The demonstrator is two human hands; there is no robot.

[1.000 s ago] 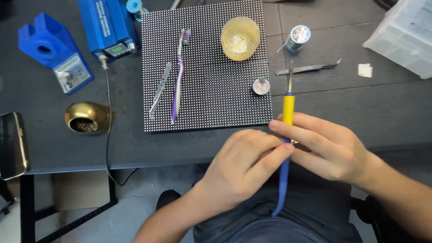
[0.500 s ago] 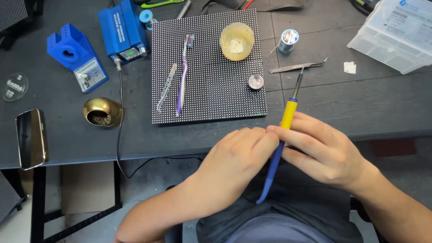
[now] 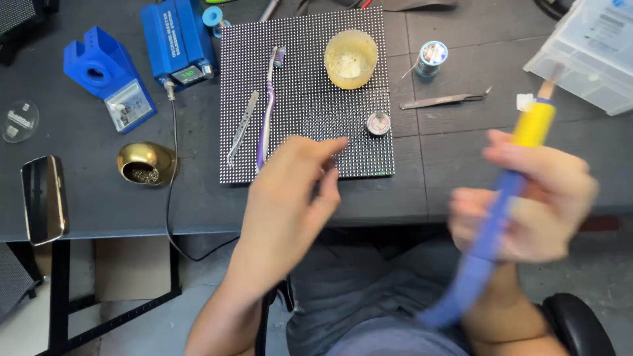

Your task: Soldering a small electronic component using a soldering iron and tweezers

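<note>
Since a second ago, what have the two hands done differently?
The left hand let go of the yellow and blue soldering iron and moved left, open, over the near edge of the dotted panel. The right hand kept the iron and swung it right and up, blurred by motion. The toothbrush, yellow cup and tweezers stayed put.

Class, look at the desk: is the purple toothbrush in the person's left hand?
No. The purple toothbrush lies on the dotted panel, and the left hand is open, holding nothing.

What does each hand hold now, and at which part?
The right hand holds the soldering iron around the blue handle, below its yellow collar. The left hand holds nothing.
</note>
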